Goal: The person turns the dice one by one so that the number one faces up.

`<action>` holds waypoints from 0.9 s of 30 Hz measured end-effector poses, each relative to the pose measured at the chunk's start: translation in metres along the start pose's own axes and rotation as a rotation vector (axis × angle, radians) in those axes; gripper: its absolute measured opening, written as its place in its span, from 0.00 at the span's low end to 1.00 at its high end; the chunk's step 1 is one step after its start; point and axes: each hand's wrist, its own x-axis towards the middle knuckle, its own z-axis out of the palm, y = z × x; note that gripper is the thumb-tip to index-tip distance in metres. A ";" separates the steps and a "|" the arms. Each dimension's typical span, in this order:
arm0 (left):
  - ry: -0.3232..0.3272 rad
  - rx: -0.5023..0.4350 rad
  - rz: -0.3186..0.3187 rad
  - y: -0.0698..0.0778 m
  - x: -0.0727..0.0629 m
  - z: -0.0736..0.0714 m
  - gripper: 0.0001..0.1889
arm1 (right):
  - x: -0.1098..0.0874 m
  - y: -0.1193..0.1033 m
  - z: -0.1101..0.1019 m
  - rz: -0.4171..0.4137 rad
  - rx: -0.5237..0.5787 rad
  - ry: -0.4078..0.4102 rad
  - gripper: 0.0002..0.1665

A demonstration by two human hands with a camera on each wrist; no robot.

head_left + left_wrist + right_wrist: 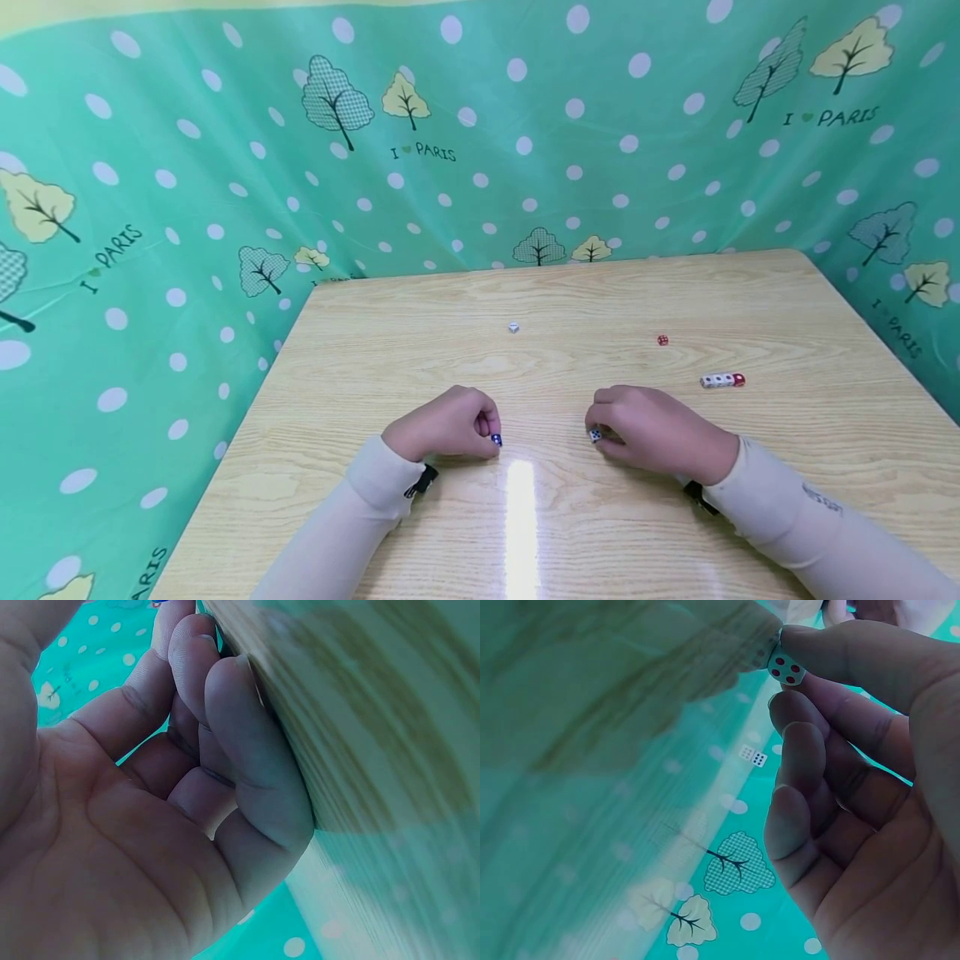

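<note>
My left hand (pixel 457 423) pinches a small blue die (pixel 497 439) with white dots between thumb and fingertips, low over the table. In the left wrist view the curled fingers of the left hand (pixel 172 772) lie beside the wood, and only a sliver of blue shows at the top edge. Across from it, my right hand (pixel 652 429) pinches a white die (pixel 596 435) by thumb and forefinger. Red dots mark one face of that white die (pixel 786 669) in the right wrist view, where it is at the tabletop.
Farther back stand a single white die (pixel 513 327) and a single red die (pixel 663 340). Right of my right hand lies a short row of white dice (pixel 717 381) with a red die (pixel 739 380) at its right end. A green dotted curtain (pixel 480 150) borders the wooden table (pixel 420 333).
</note>
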 end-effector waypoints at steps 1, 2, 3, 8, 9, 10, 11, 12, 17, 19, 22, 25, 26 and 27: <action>0.000 0.000 -0.001 0.000 0.000 0.000 0.07 | 0.000 0.000 0.000 0.002 0.003 -0.001 0.14; 0.000 0.000 0.000 0.000 0.000 0.000 0.07 | 0.000 0.000 0.000 0.004 0.006 -0.003 0.14; 0.000 0.001 -0.001 0.000 0.000 0.000 0.07 | 0.000 0.000 0.000 0.006 0.012 -0.004 0.14; -0.013 -0.008 -0.011 0.000 -0.001 -0.001 0.07 | 0.000 0.000 -0.001 0.019 0.059 -0.011 0.14; -0.016 -0.009 -0.014 0.000 -0.001 -0.001 0.07 | 0.000 0.000 -0.001 0.024 0.070 -0.012 0.14; -0.017 -0.010 -0.016 0.000 -0.001 -0.001 0.07 | 0.000 0.001 -0.002 0.028 0.081 -0.013 0.14; -0.016 -0.006 -0.017 0.000 -0.001 -0.001 0.07 | -0.001 0.001 -0.002 0.033 0.093 -0.013 0.14; -0.015 -0.004 -0.016 0.000 -0.001 -0.001 0.07 | -0.001 0.001 -0.002 0.039 0.103 -0.015 0.14; -0.009 0.002 -0.003 0.000 0.000 -0.002 0.07 | -0.001 0.002 -0.006 0.065 0.181 -0.031 0.10; -0.008 0.002 0.000 0.000 0.000 -0.001 0.07 | -0.001 0.002 -0.007 0.072 0.214 -0.042 0.09; -0.005 0.004 0.002 0.001 0.000 -0.001 0.07 | -0.001 0.004 -0.008 0.085 0.262 -0.063 0.09; -0.004 0.007 0.002 0.001 -0.001 -0.001 0.08 | -0.001 0.008 -0.008 0.099 0.312 -0.082 0.09; -0.004 0.007 0.003 0.001 -0.001 -0.001 0.08 | -0.001 0.009 -0.008 0.101 0.325 -0.086 0.09; -0.004 0.006 0.003 0.001 -0.001 -0.001 0.08 | -0.001 0.011 -0.007 0.101 0.341 -0.088 0.09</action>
